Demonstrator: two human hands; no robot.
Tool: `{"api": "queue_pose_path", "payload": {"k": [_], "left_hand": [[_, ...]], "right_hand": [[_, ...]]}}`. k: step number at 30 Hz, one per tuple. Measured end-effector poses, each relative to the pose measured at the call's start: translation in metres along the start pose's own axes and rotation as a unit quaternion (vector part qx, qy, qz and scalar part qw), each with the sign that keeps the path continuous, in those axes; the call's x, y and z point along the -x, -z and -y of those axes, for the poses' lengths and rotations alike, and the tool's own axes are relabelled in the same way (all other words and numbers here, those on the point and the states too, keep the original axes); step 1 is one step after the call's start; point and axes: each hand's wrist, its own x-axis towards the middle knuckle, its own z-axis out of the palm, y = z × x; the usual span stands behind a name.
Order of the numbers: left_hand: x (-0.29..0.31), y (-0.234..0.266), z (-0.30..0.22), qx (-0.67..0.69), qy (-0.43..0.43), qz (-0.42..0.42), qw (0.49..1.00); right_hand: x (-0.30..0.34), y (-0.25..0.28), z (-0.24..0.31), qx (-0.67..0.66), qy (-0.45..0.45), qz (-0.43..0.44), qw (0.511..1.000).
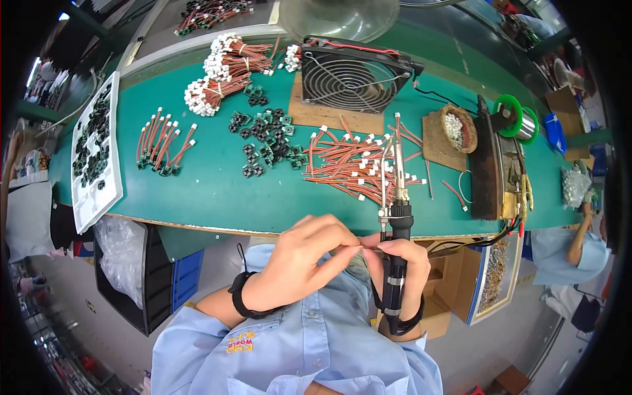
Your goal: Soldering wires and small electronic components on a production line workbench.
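My right hand [407, 262] is wrapped round a black soldering iron [401, 220], held upright with its metal shaft pointing away from me. A thin metal guide tube is fixed along the iron's left side. The fingertips of my left hand [309, 257] are pinched together and meet those of my right hand just in front of the table edge. Whatever lies between these fingertips is too small and hidden to make out. Beyond the iron is a loose pile of red-and-brown wires with white connectors [349, 161]. Small black-and-green parts [266, 135] lie left of that pile.
On the green table [224, 197] stand a black fan [355, 76], a bowl of pale pellets [454, 128] and a green solder spool [526, 125]. Bundled wires [227, 62] lie at the back. A white tray of parts [99, 197] sits left. Another person [569, 253] is far right.
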Motion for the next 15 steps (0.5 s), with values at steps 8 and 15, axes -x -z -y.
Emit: {"api": "queue_pose_path", "payload": {"k": [8,15], "left_hand": [[0.001,0.027,0.010,-0.180,0.006,-0.080,0.980],[-0.002,0.062,0.048,-0.392,0.084,-0.169,0.900]], "right_hand": [[0.006,-0.012,-0.011,0.003,0.013,-0.036,0.999],[0.004,-0.013,-0.008,-0.062,-0.070,-0.072,0.993]]}}
